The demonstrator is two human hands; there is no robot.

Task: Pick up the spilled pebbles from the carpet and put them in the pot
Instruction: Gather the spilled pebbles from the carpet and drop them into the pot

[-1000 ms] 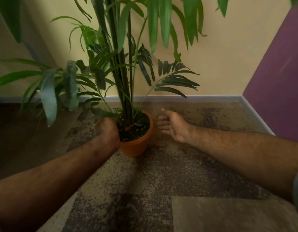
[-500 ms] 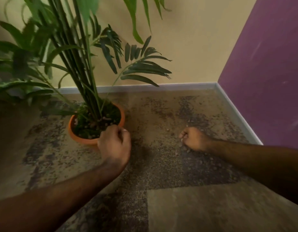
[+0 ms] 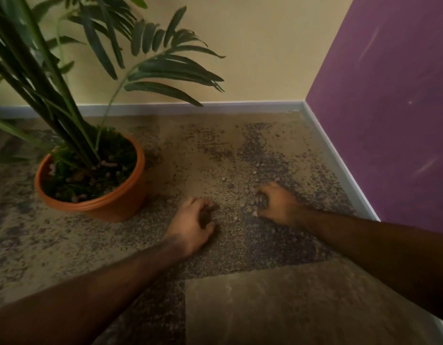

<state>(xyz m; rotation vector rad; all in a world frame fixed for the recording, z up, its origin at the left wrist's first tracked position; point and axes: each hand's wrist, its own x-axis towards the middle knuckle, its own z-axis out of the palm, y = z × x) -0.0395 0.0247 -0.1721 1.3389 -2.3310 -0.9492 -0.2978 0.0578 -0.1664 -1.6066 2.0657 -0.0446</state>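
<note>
Both hands down among spilled pebbles on the carpet.

Left hand and right hand, fingers curled, contents unclear; pot at 9 o'clock; no writing readable.

Both hands on pebble-strewn carpet

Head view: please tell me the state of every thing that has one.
Pot: upright on the carpet, plant inside.
Pebbles: still scattered on the carpet.
Left hand: on the carpet, fingers curled; contents unclear.
Right hand: on the carpet, fingers curled over pebbles.
</note>
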